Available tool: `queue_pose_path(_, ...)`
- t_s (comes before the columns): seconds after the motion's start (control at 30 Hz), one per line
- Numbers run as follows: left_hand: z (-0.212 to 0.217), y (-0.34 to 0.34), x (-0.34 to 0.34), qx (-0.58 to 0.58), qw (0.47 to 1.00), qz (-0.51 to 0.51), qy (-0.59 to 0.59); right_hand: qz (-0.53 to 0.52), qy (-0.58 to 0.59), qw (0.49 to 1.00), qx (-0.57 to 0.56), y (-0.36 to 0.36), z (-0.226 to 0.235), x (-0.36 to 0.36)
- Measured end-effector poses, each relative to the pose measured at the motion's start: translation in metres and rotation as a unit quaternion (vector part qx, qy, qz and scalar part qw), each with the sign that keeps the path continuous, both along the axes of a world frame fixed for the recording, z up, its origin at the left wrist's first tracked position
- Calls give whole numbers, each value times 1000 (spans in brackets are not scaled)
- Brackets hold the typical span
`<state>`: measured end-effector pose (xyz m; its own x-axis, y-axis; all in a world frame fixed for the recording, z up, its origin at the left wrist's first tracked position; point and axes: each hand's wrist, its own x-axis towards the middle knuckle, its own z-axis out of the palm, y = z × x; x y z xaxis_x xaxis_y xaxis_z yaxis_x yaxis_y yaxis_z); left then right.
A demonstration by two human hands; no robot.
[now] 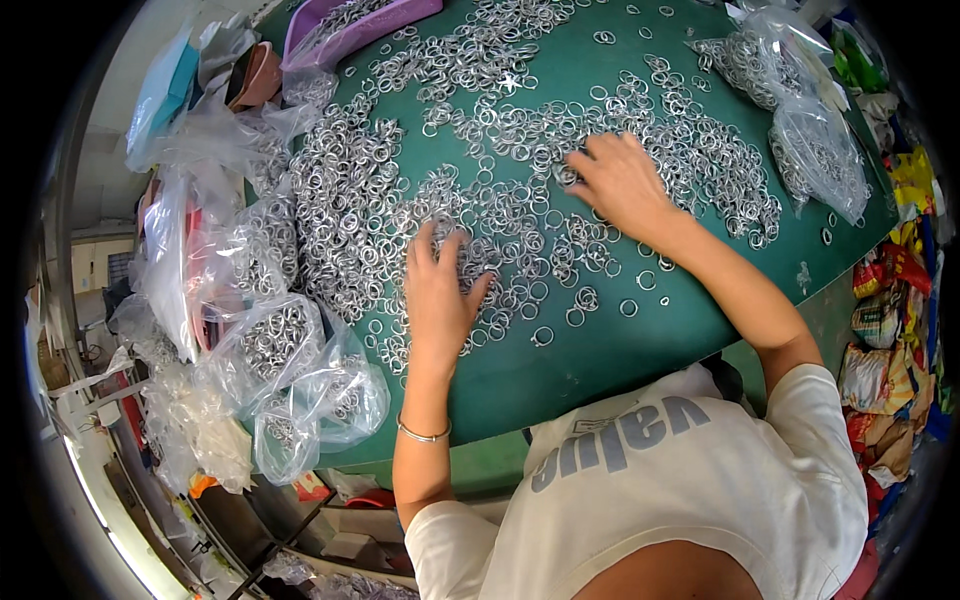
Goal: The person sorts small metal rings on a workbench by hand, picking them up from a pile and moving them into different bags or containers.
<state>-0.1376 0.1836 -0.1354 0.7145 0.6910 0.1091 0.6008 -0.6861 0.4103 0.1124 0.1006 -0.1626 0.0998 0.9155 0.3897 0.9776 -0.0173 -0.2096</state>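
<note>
Many small silver metal rings (345, 215) lie in loose heaps over a green tabletop (560, 375). My left hand (438, 300) reaches into the heap at the middle left, fingers spread and fingertips among the rings. Farther right, my right hand (622, 188) rests over another spread of rings (715, 170). Its thumb and fingers are apart, with a few rings (565, 176) lying by the fingertips. Neither hand shows a ring clearly gripped. Around my left wrist is a thin bangle (423, 434). Several single rings (542, 336) lie scattered nearer to me.
Clear plastic bags of rings (280, 340) crowd the left edge. More bagged rings (820, 150) sit at the far right. A purple tray (360, 32) holding rings stands at the far left. Colourful packaging (880, 330) is piled beyond the table's right edge.
</note>
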Motion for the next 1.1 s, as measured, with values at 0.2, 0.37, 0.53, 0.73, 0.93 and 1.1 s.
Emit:
queue_pose_path(0.2,-19,-4,-9,36,993,11,-114,-101,-18,995,8,-9,16,32)
queue_pose_path(0.37,-28,18,-24,-21,957,127,-259,-188,-42,979,61,-14,17,42)
queue_pose_path(0.53,-12,45,-35,-261,819,227,-457,116,123,986,-16,-50,29,-31)
queue_pose_path(0.73,1,49,-41,-248,811,248,-468,105,65,989,-79,-66,12,-25)
queue_pose_path(0.93,8,46,-47,-88,921,182,-332,-45,-17,998,-29,-67,17,17)
queue_pose_path(1.1,21,6,-30,94,980,109,-135,-164,31,985,43,-68,21,23)
